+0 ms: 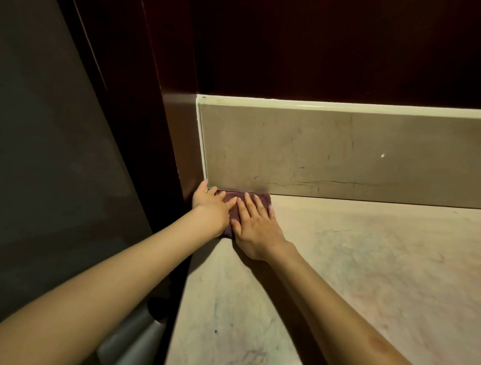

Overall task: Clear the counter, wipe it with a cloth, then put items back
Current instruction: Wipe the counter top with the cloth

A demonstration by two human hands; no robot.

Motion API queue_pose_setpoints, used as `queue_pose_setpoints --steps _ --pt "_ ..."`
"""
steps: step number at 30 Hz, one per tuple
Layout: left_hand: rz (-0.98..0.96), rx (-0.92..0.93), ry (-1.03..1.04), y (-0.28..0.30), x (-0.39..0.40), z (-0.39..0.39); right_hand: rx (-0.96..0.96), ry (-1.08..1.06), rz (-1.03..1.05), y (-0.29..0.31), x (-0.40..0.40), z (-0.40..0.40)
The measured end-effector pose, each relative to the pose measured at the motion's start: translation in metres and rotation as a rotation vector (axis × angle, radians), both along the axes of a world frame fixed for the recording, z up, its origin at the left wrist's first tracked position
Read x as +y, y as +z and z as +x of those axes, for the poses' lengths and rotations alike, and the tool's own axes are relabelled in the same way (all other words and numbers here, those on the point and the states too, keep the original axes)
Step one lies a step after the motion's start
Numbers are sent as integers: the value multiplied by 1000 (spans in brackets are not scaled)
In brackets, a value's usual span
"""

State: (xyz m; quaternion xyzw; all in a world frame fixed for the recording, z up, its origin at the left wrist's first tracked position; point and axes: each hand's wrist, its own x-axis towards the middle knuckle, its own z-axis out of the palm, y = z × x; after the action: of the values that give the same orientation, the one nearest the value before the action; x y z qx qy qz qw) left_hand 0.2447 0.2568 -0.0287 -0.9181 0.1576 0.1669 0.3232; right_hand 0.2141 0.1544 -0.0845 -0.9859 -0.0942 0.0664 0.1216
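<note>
A dark maroon cloth (234, 207) lies folded flat in the far left corner of the pale marble counter (354, 270), against the backsplash. My left hand (210, 208) presses on the cloth's left part with straight fingers, its thumb up against the dark wooden panel. Beside it, my right hand (255, 227) lies flat on the cloth's right part, fingers spread and pointing toward the backsplash. Most of the cloth is hidden under both hands.
A beige stone backsplash (345, 153) runs along the counter's far edge, with dark red wood (322, 48) above it. A dark wooden panel (159, 123) bounds the counter's left side. A grey metal cylinder (133, 340) shows below the counter's left edge.
</note>
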Motion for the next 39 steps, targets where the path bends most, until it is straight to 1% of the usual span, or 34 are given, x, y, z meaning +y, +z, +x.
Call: queue_pose_setpoints --steps 8,13,16,20,26,29,39 --pt "0 35 31 2 -2 3 -19 10 -22 0 2 9" --pt "67 26 38 5 -5 -10 -8 41 -7 1 4 2" --pt "95 15 13 6 -2 -23 -25 62 8 1 10 -9" --pt "112 -63 -30 -2 10 -48 -21 91 12 1 18 -30" --pt "105 -70 -101 -1 24 -94 -20 113 34 -1 23 -74" --pt "52 -73 -106 -3 31 -127 -26 121 35 -3 26 -103" --pt "-291 -23 -83 -14 68 -228 26 172 48 1 24 -212"
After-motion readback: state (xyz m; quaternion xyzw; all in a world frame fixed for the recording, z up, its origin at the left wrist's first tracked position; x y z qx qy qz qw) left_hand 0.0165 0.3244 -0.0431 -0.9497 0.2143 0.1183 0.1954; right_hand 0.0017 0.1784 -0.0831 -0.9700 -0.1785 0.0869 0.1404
